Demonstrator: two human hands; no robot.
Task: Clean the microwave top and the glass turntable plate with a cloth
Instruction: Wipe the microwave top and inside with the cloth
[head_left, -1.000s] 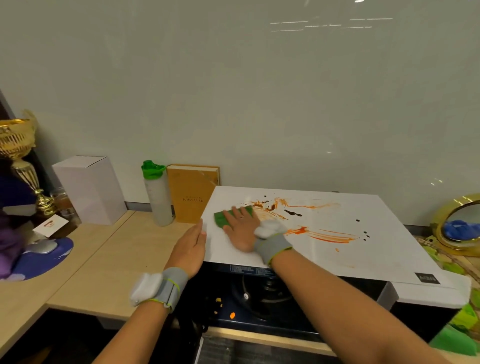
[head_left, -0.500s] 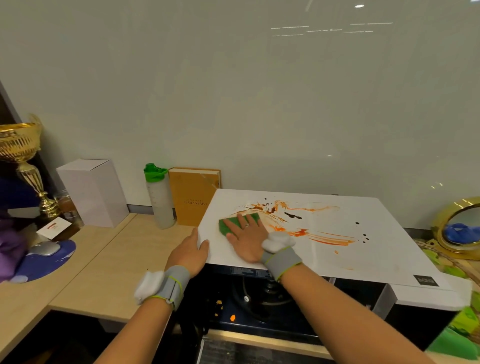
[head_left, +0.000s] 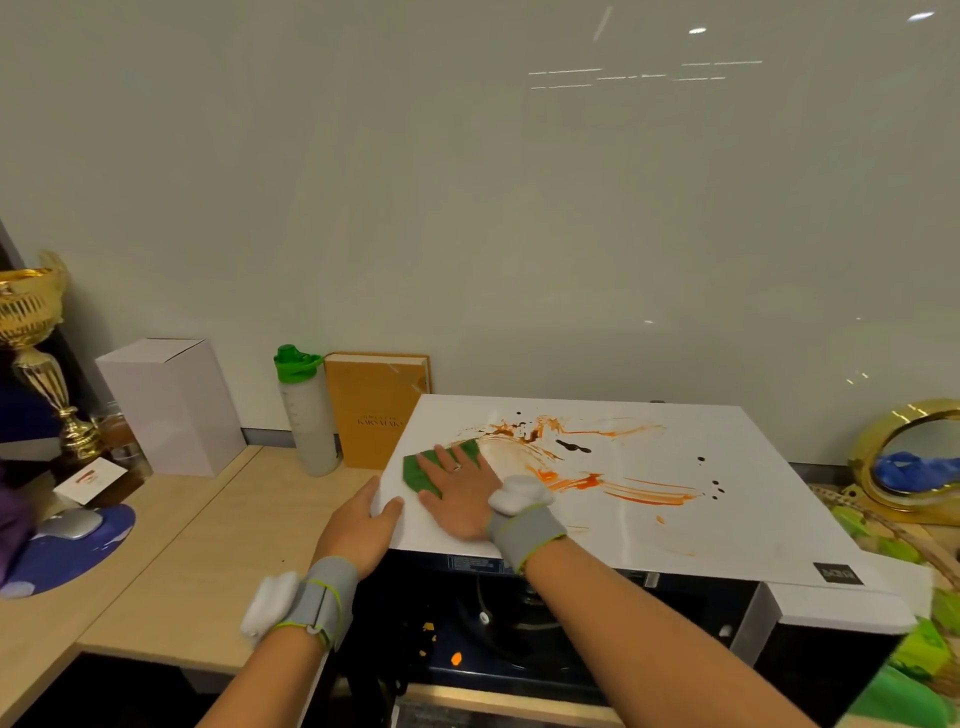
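While the trophy (head_left: 34, 358), the white box (head_left: 174, 405) and the bottle (head_left: 306, 410) stand well off to the left on the desk (head_left: 197, 545), none of them looks in harm's way. The book (head_left: 376, 410) leaning on the wall sits just beside the microwave's left edge, though, so a hard sideways swipe could smear sauce onto it.

The left hand (head_left: 358, 530) grips the near left corner of the microwave top (head_left: 701, 525), thumb on the surface and fingers curled under the edge. If that brace lets go, I'd expect the whole unit to slide under the wiping push.

Just to its right, the right hand (head_left: 460, 493) lies flat with fingers spread, pressing the green cloth (head_left: 423, 470) onto the top near the left edge. The cloth is small and mostly under the palm, so the wrist or bare fingers could drag through the mess.

Further right, the orange streaks (head_left: 597, 480) and dark blobs (head_left: 571, 446) are still thick. A loaded cloth may only spread them, or push them over the front edge into the open cavity, where orange bits (head_left: 456, 659) already lie. I can't make out the glass plate clearly in there.
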